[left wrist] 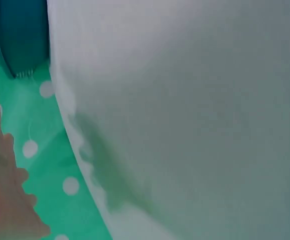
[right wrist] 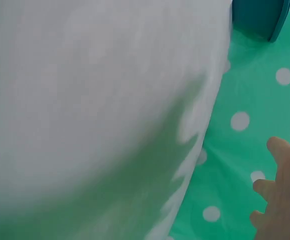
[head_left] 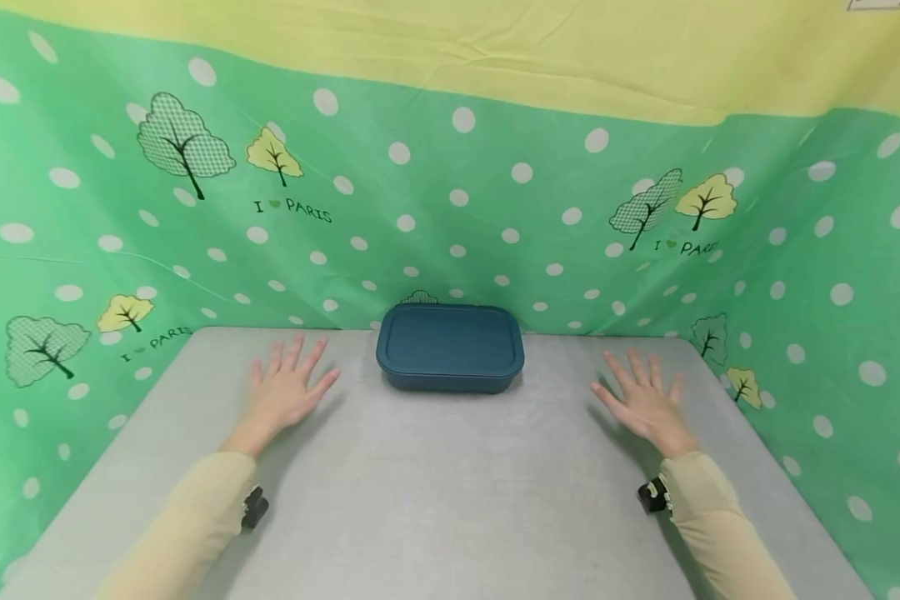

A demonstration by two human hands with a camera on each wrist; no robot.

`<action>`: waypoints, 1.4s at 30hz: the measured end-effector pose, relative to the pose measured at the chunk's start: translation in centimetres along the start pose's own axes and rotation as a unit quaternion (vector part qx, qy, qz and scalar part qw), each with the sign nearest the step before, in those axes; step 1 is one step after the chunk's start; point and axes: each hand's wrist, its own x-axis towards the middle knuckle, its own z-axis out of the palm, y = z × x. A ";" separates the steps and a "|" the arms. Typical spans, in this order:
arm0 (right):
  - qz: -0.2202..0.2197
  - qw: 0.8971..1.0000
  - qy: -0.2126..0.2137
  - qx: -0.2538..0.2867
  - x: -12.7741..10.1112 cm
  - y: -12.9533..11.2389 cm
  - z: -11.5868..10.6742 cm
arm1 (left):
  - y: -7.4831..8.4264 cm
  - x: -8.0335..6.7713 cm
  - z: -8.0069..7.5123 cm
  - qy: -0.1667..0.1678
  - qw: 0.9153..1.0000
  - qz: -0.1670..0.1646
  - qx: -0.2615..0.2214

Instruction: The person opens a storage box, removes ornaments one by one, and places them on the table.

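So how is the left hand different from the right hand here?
The left hand lies left of the blue box, and the right hand lies right of it. The left hand's fingers lean rightward, the right hand's fingers lean leftward. Both are spread open over the grey table, holding nothing, with cream sleeves.

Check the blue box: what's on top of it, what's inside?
Only its fitted lid sits on the blue box; nothing rests on that. The lid is opaque and closed, so the inside cannot be seen. Both hands, left and right, lie apart from it on the table.
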 end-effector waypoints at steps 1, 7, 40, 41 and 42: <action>-0.001 1.000 0.001 0.006 0.2 -0.3 0.1 | 0.4 0.2 0.1 -0.002 1.000 0.002 -0.003; -0.027 0.997 0.011 0.066 1.7 -2.7 1.2 | 2.4 1.8 1.2 0.003 0.999 0.014 -0.033; -0.038 0.922 -0.014 0.386 7.7 -11.6 4.9 | 5.5 5.7 4.6 -0.104 0.838 0.023 -0.535; -0.034 0.919 -0.018 0.393 7.7 -11.6 4.8 | 5.5 5.8 4.6 -0.108 0.835 0.022 -0.538; -0.033 0.917 -0.023 0.398 7.8 -11.6 4.8 | 5.5 5.9 4.6 -0.110 0.833 0.020 -0.541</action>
